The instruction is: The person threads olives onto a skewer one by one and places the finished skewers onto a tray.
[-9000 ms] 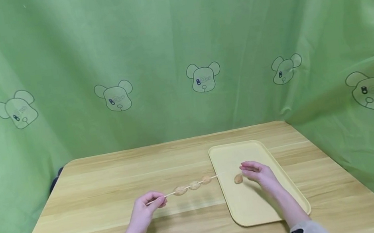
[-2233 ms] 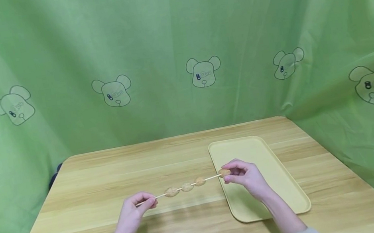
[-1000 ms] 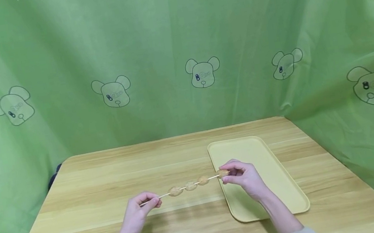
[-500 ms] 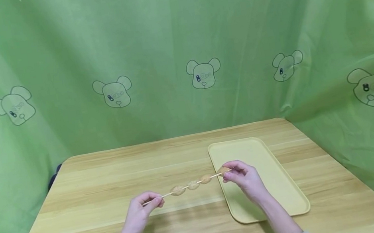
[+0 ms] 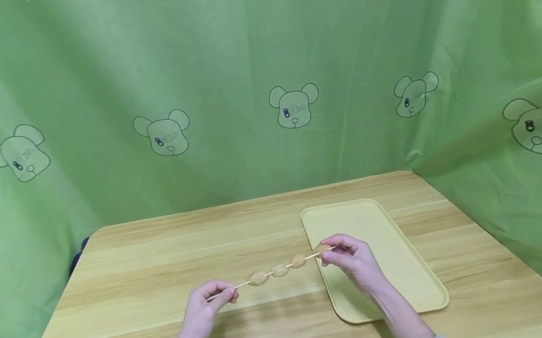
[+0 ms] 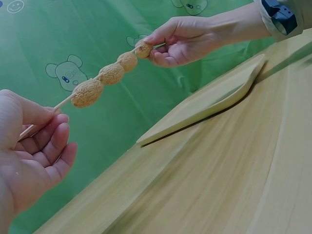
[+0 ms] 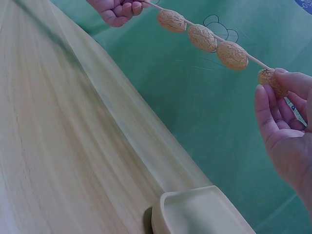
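Note:
My left hand [image 5: 206,306] pinches the rear end of a thin wooden skewer [image 5: 242,284] between thumb and fingers. Threaded along it are three wrinkled tan balls: a large one [image 6: 87,93], a middle one [image 6: 111,74] and a smaller one [image 6: 127,62]. At the far end, my right hand [image 5: 359,267] pinches another wrinkled ball [image 7: 271,80] between thumb and fingers. In the head view the skewer reaches across this ball toward the fingers, which partly cover it. A stretch of bare skewer separates it from the other three. Both hands hold the skewer in the air, slightly tilted.
A pale yellow rectangular tray [image 5: 352,218] lies on the right of the wooden table [image 5: 157,250], under my right hand. A green curtain [image 5: 221,48] printed with bear heads hangs behind and along both sides.
Nine seconds ago the last ball lay on the tray near my right hand. By 2.2 seconds ago that hand held it at the skewer's tip. The skewer now reaches farther across it.

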